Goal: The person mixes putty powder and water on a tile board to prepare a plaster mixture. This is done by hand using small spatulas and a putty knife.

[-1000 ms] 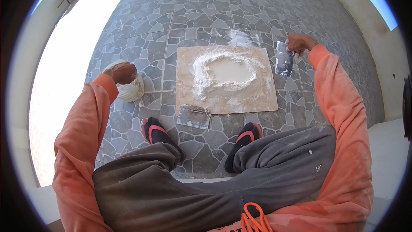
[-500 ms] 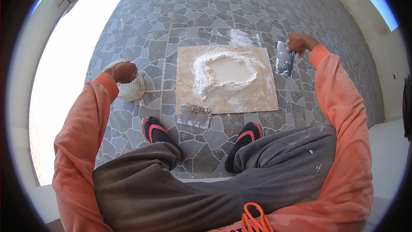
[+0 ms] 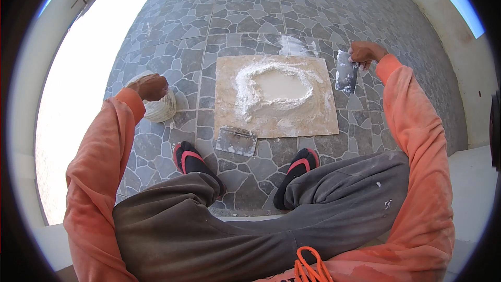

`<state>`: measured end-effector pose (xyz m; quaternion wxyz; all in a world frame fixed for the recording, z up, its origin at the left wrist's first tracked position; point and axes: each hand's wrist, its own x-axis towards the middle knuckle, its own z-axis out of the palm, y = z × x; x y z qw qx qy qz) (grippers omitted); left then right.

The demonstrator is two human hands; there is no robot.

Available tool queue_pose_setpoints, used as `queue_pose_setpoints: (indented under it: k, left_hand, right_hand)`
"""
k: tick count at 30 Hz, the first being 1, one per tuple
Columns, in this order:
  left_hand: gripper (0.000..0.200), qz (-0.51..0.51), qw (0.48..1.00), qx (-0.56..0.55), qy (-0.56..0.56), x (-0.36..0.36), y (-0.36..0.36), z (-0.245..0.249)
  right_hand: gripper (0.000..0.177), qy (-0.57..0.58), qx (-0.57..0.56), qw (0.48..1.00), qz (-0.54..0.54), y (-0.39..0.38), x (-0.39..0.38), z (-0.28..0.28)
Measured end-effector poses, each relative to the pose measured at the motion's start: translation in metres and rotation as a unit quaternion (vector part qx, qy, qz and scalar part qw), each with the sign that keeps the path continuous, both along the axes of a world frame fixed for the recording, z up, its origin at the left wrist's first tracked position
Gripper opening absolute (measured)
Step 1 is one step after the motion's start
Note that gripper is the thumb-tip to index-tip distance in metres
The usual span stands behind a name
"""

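Note:
My right hand (image 3: 365,53) grips a putty knife (image 3: 346,73) by its upper edge, to the right of the board; its dark blade is smeared with white and points down. At the left, my left hand (image 3: 151,87) is closed in a fist over a rounded whitish container (image 3: 160,108), and what its fingers hold is hidden. Between the hands lies a tan board (image 3: 321,122) bearing a ring of white powder (image 3: 250,102) around a pool of pale liquid (image 3: 282,86). A second putty knife (image 3: 236,141) lies flat at the board's near left corner.
Grey stone-patterned tiles (image 3: 177,68) cover the floor. White smears (image 3: 297,47) mark the tiles beyond the board. My feet, in black and red footwear (image 3: 195,159), stand just before the board. A pale wall (image 3: 443,36) rises on the right.

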<state>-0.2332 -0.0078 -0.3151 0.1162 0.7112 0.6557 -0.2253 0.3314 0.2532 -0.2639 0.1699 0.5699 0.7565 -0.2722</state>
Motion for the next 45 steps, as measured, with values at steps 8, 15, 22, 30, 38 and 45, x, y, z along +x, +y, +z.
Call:
queue_pose_setpoints:
  k: [8, 15, 22, 30, 38, 45]
  left_hand:
    - [0.022, 0.002, 1.0, -0.002, -0.001, 0.0, -0.001, 0.001]
    - [0.022, 0.013, 1.0, -0.001, 0.003, 0.003, -0.001, 0.003]
    - [0.023, -0.002, 1.0, -0.003, -0.006, -0.001, -0.001, 0.002]
    - [0.022, -0.001, 1.0, 0.012, -0.015, -0.003, -0.001, -0.001]
    - [0.022, 0.005, 1.0, -0.003, -0.009, -0.004, 0.0, -0.003]
    - [0.024, -0.007, 0.994, -0.003, -0.108, 0.03, -0.008, -0.008]
  right_hand:
    - [0.012, 0.015, 0.005, 1.0, -0.012, -0.002, 0.0, 0.001]
    - [0.014, -0.007, 0.012, 1.0, -0.008, 0.001, -0.001, -0.001]
    - [0.017, -0.02, 0.019, 1.0, -0.007, 0.001, -0.001, -0.001]
    - [0.014, 0.001, 0.002, 1.0, -0.001, 0.007, 0.004, -0.005]
    - [0.012, 0.005, 0.002, 1.0, -0.01, 0.005, 0.002, -0.004]
    - [0.01, 0.055, 0.004, 0.997, -0.044, 0.001, 0.005, -0.004]
